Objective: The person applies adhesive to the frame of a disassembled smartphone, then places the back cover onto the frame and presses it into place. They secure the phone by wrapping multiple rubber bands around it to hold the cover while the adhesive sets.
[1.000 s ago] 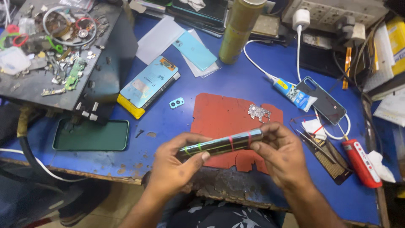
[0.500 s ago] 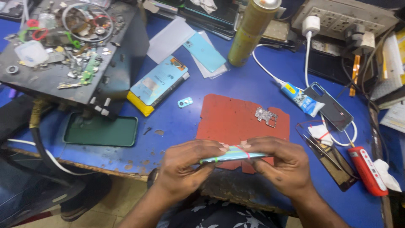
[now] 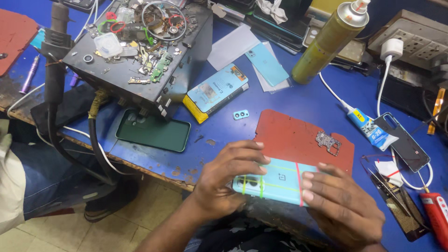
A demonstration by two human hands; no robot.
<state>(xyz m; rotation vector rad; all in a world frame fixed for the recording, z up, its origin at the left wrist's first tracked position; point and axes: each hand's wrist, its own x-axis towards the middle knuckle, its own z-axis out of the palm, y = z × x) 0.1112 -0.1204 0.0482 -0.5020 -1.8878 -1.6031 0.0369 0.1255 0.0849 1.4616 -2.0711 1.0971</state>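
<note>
Both hands hold a light blue phone [image 3: 280, 181], back side up, wrapped with yellow, green and red rubber bands. My left hand [image 3: 228, 179] grips its left end, thumb near the camera corner. My right hand [image 3: 343, 207] lies over its right end with the fingertips pressing on the back. The phone sits low over the front edge of a red mat [image 3: 291, 135], on which a small circuit board [image 3: 329, 141] rests.
On the blue table: a dark green phone frame [image 3: 153, 132], a phone box [image 3: 215, 92], a small blue camera ring [image 3: 241, 114], a glue tube [image 3: 368, 128], a spray can [image 3: 332, 41], a clear phone case [image 3: 405, 141], tweezers [image 3: 392, 193], a cluttered black box [image 3: 135, 51].
The phone has turned from edge-on to flat with its back facing up. The view has shifted left and closer; the hands sit lower right.
</note>
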